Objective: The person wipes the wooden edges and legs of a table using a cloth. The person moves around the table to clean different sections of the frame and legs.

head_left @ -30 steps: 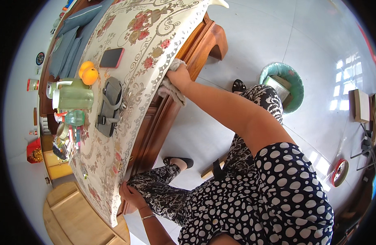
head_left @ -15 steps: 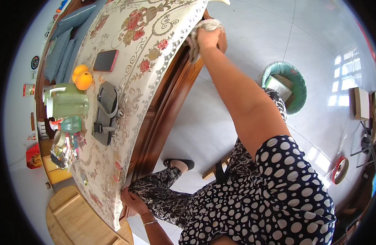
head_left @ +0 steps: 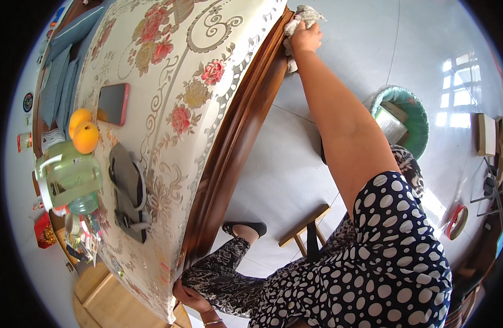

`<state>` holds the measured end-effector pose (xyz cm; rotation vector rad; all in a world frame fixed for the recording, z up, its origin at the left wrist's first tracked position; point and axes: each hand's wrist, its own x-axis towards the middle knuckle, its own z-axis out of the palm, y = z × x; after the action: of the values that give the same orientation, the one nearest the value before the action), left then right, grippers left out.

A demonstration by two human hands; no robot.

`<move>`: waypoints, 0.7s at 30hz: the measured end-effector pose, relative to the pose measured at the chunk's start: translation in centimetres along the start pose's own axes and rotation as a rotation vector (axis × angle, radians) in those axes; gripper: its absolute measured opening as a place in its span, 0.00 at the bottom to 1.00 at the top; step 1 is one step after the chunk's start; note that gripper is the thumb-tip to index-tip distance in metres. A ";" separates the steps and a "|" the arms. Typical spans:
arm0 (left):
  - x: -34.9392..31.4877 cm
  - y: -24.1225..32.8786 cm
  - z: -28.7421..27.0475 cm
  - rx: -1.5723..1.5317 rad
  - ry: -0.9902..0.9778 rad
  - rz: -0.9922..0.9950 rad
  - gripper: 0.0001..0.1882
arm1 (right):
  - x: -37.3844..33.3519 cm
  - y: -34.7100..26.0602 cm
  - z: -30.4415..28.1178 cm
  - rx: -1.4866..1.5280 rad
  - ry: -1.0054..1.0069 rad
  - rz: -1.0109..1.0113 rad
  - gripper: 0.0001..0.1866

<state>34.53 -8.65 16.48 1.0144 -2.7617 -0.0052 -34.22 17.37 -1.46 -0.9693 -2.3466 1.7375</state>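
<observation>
My right hand (head_left: 307, 37), arm stretched far forward, is closed on a whitish rag (head_left: 309, 15) pressed against the far end of the table's brown wooden side (head_left: 240, 123). My left hand (head_left: 192, 298) grips the near table edge beside the hem of the floral tablecloth (head_left: 178, 164); its fingertips are partly hidden. On the cloth lie a phone (head_left: 113, 104) with a red rim, two orange fruits (head_left: 86, 136), and a grey strapped item (head_left: 128, 191) whose kind I cannot make out.
A green-lined bin (head_left: 418, 117) stands on the floor right of my arm. A wooden stool (head_left: 303, 227) is by my legs. A green-tinted pitcher (head_left: 71, 175) and small items crowd the table's left side. A round wooden stool or table (head_left: 107, 300) sits at lower left.
My right hand has moved a little rightward and forward with the rag along the table's wooden side. My view has shifted, while my left hand stays at the near table edge.
</observation>
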 end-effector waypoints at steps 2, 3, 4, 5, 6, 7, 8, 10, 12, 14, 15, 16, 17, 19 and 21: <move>0.1 -0.1 0.1 0.006 0.001 0.001 0.16 | 1.7 1.9 0.8 0.110 0.080 0.008 0.28; 0.1 -0.3 0.0 0.015 -0.008 -0.007 0.16 | 3.7 3.5 1.5 0.194 0.069 0.038 0.27; 0.2 -0.6 0.1 0.018 -0.013 -0.009 0.16 | 5.9 5.2 2.3 0.282 0.065 0.064 0.27; 0.5 -0.9 0.4 0.015 -0.009 -0.003 0.16 | 8.3 7.4 3.4 0.339 0.169 0.068 0.26; 0.9 -0.3 0.6 -0.007 -0.012 -0.024 0.16 | 10.0 9.6 3.9 0.367 0.106 0.140 0.27; 0.8 -0.6 0.6 0.001 -0.008 -0.042 0.16 | 10.1 10.9 3.9 0.378 0.026 0.218 0.28; 0.7 -0.8 0.6 0.008 -0.005 -0.058 0.16 | 10.1 12.2 3.9 0.388 -0.052 0.295 0.29; 1.4 1.6 0.5 0.058 -0.009 -0.068 0.17 | 11.4 16.3 4.3 0.526 -0.190 0.324 0.30; 1.6 3.2 -0.4 -0.107 -0.046 -0.111 0.34 | 7.8 16.8 5.5 0.573 -0.235 0.451 0.31; 4.3 6.6 0.1 -0.241 -0.093 -0.102 0.35 | 10.1 21.1 5.5 0.551 -0.226 0.462 0.30; 4.7 7.8 0.0 -0.285 -0.109 -0.119 0.36 | 9.2 21.8 6.2 0.592 -0.247 0.520 0.29; 4.6 8.0 0.0 -0.294 -0.111 -0.123 0.35 | 7.8 22.1 6.6 0.632 -0.271 0.573 0.29; 4.4 8.2 -0.1 -0.303 -0.114 -0.126 0.35 | 6.6 22.3 7.0 0.671 -0.294 0.627 0.29; 5.8 7.4 0.7 -0.325 -0.123 -0.066 0.33 | 12.2 25.1 6.1 0.444 -0.222 0.486 0.28; 3.9 4.5 0.8 -0.241 -0.086 -0.069 0.31 | 11.5 24.7 6.9 0.261 -0.160 0.268 0.24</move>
<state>28.57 -7.73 16.71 1.0647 -2.7146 -0.3904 -35.29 21.60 -29.20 -1.1816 -2.0769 2.2294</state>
